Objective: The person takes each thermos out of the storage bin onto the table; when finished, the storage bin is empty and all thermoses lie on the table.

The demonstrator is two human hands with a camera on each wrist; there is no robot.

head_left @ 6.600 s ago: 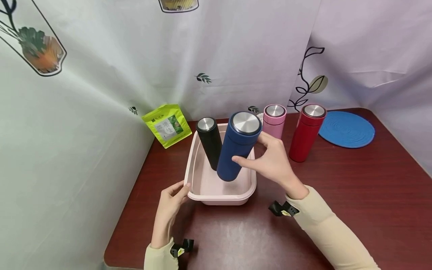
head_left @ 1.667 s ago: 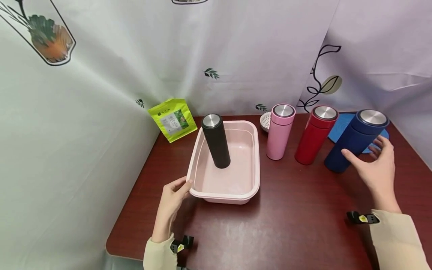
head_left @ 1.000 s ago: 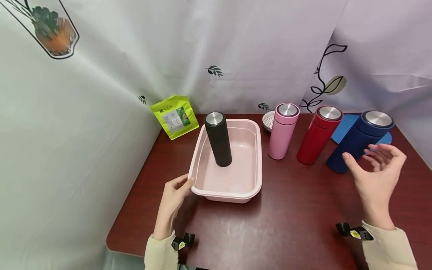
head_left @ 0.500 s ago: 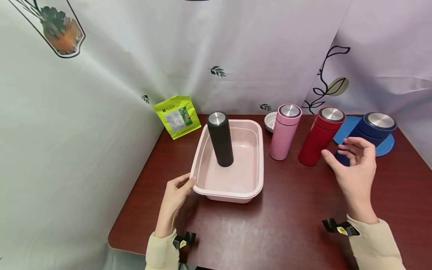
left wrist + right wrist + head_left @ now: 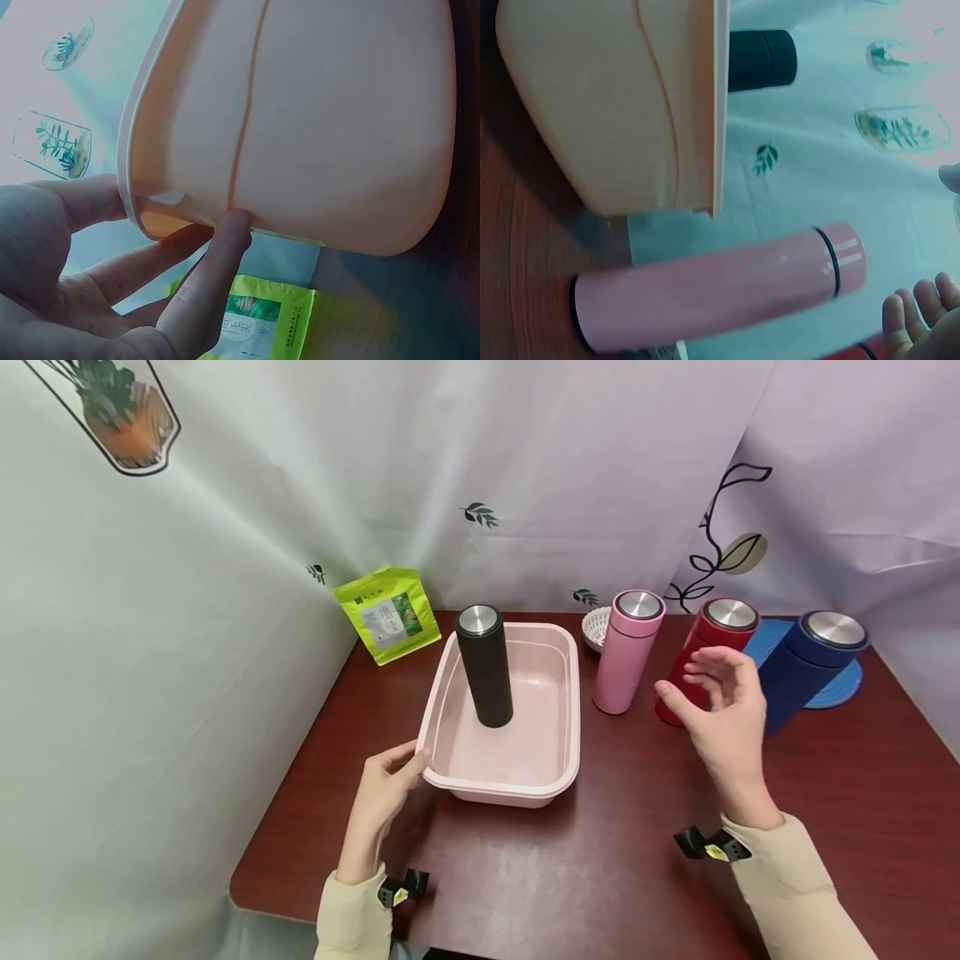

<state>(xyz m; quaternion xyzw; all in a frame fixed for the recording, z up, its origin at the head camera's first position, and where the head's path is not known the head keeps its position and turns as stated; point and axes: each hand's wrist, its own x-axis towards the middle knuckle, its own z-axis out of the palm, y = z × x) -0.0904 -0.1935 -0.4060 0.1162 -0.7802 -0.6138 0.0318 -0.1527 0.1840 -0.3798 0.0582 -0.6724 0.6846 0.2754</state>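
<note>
A pale pink plastic basin (image 5: pixel 525 752) sits on the table with a black thermos flask (image 5: pixel 486 672) standing in its left half. My left hand (image 5: pixel 386 789) pinches the basin's near left corner, thumb on the rim and fingers against the outer wall, as the left wrist view shows. To the right a pink thermos flask (image 5: pixel 626 660), a red thermos flask (image 5: pixel 712 635) and a blue thermos flask (image 5: pixel 802 668) stand in a row. My right hand (image 5: pixel 723 710), fingers loosely bent and holding nothing, hangs in front of the red flask and hides part of it.
Behind the blue flask lies a round blue mat (image 5: pixel 840 687). A small white woven basket (image 5: pixel 595 627) is partly hidden by the pink flask. At the back left a lime-green pouch (image 5: pixel 390 617) leans at the wall. Patterned cloth (image 5: pixel 525 485) surrounds the dark red table (image 5: pixel 600 860).
The blue flask, held over the basin at first, now stands at the right end of the row. My right hand has released it and moved left. My left hand keeps its grip.
</note>
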